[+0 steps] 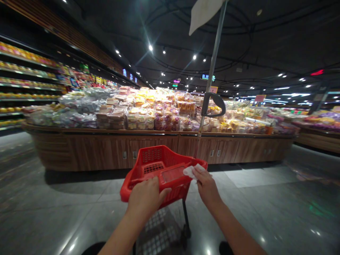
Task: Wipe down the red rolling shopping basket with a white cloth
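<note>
A red plastic shopping cart (174, 182) stands in front of me, its basket showing no goods inside. My left hand (146, 193) is closed over the left part of the cart's handle, the thumb pointing right. Between the fingers of my right hand (204, 182) is a crumpled white tissue (193, 170), which lies against the right end of the handle. A metal pole (214, 58) with a dark grey loop grip (214, 105) rises behind that end of the cart; its foot is hidden.
A long wooden display counter (92, 148) piled with packaged snacks (140, 109) runs across just beyond the cart. Shelves (29, 85) of yellow-topped goods line the left side. Another display (318, 122) stands at the right. The grey tiled floor (265, 202) is shiny.
</note>
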`<state>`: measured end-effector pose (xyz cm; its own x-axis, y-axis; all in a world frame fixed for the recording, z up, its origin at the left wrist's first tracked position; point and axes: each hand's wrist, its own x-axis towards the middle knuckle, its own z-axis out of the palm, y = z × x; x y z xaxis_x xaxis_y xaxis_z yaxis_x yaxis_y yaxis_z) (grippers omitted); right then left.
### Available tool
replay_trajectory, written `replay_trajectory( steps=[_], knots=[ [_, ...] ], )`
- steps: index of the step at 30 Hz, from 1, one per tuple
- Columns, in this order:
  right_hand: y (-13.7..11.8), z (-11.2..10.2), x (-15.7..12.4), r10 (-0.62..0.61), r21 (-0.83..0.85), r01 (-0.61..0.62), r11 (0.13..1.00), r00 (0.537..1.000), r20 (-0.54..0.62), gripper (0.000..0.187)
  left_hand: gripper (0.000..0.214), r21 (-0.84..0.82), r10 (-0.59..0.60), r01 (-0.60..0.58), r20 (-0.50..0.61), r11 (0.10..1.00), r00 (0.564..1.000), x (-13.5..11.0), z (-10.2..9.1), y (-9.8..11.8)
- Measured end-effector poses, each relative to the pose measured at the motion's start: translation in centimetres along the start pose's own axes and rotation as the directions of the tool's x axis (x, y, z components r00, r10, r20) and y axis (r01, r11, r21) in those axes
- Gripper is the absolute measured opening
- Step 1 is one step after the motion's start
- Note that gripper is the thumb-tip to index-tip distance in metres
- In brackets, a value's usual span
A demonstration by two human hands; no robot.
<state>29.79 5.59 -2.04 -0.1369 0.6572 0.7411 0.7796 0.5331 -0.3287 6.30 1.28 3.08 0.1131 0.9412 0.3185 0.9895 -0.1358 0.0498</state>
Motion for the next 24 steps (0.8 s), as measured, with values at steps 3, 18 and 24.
replay_trajectory(
  steps=[3,18,24],
  knots=[
    [0.6,1.2,-0.9,0.127,0.029,-0.124,0.992,0.983,-0.131,0.055,0.047,0.018,0.009,-0.009,-0.004,1.000,1.000,0.0,-0.1,0.2],
    [-0.8,4.3,-2.2,0.226,0.222,-0.161,0.962,0.924,-0.309,0.056,0.042,0.052,0.061,-0.060,-0.033,0.997,0.998,-0.3,-0.3,-1.0],
    [-3.6,3.9,-1.7,0.132,0.238,-0.089,0.967,0.977,-0.170,0.062,0.043,0.058,0.031,-0.031,0.000,0.998,1.000,0.1,-0.3,-1.8]
  ],
)
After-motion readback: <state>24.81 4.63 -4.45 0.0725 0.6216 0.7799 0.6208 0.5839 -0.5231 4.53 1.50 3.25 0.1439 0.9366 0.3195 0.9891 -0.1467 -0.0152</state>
